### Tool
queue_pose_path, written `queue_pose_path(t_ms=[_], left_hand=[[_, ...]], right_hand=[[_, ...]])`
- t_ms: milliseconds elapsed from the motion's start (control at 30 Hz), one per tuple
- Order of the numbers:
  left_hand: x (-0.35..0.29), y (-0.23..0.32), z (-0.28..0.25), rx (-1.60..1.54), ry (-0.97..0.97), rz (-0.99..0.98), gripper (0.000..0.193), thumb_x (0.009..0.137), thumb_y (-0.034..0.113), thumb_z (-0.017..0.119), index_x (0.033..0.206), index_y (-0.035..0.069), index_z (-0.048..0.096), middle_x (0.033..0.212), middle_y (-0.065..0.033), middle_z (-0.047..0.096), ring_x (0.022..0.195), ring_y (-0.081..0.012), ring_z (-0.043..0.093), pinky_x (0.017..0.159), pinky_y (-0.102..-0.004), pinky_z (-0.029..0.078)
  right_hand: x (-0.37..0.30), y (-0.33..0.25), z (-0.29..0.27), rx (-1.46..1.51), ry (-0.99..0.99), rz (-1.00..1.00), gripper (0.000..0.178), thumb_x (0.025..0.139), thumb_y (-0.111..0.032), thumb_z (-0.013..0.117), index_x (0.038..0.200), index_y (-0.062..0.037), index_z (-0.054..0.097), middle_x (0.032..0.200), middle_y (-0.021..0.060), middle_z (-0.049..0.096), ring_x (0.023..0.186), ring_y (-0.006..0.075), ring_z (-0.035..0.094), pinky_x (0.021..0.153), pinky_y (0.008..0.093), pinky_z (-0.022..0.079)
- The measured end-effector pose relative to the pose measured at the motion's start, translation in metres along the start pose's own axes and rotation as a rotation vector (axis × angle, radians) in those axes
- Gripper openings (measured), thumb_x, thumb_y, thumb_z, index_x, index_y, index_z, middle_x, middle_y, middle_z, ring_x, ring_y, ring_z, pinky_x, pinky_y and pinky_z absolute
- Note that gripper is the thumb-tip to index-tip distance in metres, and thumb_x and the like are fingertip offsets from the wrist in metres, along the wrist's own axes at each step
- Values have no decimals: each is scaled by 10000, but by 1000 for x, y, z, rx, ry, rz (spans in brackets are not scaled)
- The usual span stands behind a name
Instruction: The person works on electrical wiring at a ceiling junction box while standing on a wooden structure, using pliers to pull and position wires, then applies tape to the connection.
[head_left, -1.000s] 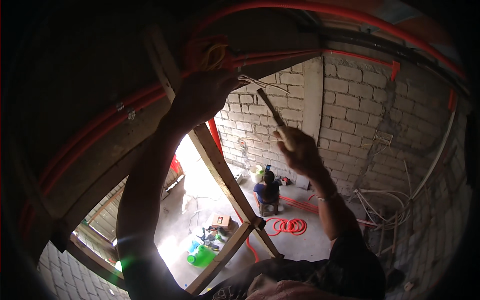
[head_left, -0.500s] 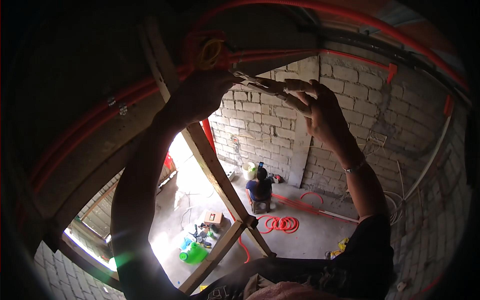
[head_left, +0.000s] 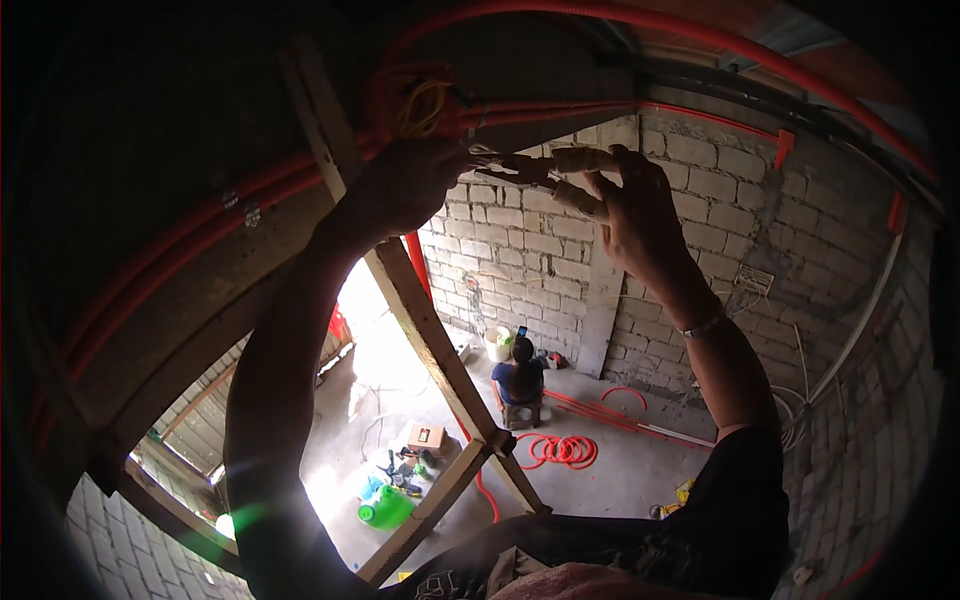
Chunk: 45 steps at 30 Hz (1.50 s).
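Observation:
Both arms reach up to the ceiling. My left hand [head_left: 405, 185] is closed around a bundle of thin wires [head_left: 495, 160] just under an orange junction box [head_left: 420, 100] stuffed with yellow wire. My right hand [head_left: 630, 215], with tape wrapped on its fingers, meets it from the right. Its thumb and fingertips pinch the free ends of the same wires at a slim dark piece; I cannot tell whether that piece is a tool or wire. Orange conduits [head_left: 600, 15] run from the box along the ceiling.
A slanted wooden beam [head_left: 420, 320] crosses below my left arm. Far below, a person [head_left: 520, 380] sits on the concrete floor near a white bucket [head_left: 497, 343], coiled orange conduit [head_left: 560, 450], a cardboard box [head_left: 427, 437] and a green container [head_left: 385, 510]. Grey block walls stand behind and to the right.
My right hand has risen from lower right and closed in on the wires at my left hand. The left hand has stayed at the junction box.

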<state>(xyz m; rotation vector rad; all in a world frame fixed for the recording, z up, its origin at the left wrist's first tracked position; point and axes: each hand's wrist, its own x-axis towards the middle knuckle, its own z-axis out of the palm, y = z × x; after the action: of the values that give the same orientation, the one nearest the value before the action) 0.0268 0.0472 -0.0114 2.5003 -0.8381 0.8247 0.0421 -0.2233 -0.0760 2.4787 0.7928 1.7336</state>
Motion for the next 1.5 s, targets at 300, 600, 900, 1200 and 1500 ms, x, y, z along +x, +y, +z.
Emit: queue_pose_path(t_ms=[300,600,900,1200,1500], left_hand=[[3,-3,0,-43,-31,-37,253,926,258,453,1039,91,605,777,-90,611,745,-220,611,697,-347,480],[2,1,-3,15,-40,-34,267,922,257,455,1027,65,608,787,-92,612,755,-213,609,703,-342,475],[4,0,-1,-15,-41,-30,259,921,255,452,999,62,606,795,-94,614,756,-212,608,704,-341,476],[1,-2,-5,-21,-52,6,255,922,229,520,1042,18,595,832,-80,625,764,-134,602,704,-285,481],[2,-5,-3,-13,-29,33,270,922,238,465,1110,89,587,770,-75,616,720,-185,603,690,-330,476]], right_hand=[[-2,2,3,14,32,5,479,659,-3,684,1123,-58,581,1153,88,491,1099,247,469,933,403,371],[-1,9,15,26,99,-44,347,668,-28,675,1010,-58,625,1042,97,518,1002,241,509,853,386,395],[2,13,15,76,81,-39,404,614,12,695,1009,-34,623,1042,103,560,1001,265,534,891,397,444],[7,7,5,3,110,-81,353,673,-40,690,1018,-31,616,1040,98,513,979,238,516,871,389,406],[8,10,7,-59,125,-82,411,668,-15,683,1068,-52,595,1114,91,473,1040,226,487,913,392,367]])
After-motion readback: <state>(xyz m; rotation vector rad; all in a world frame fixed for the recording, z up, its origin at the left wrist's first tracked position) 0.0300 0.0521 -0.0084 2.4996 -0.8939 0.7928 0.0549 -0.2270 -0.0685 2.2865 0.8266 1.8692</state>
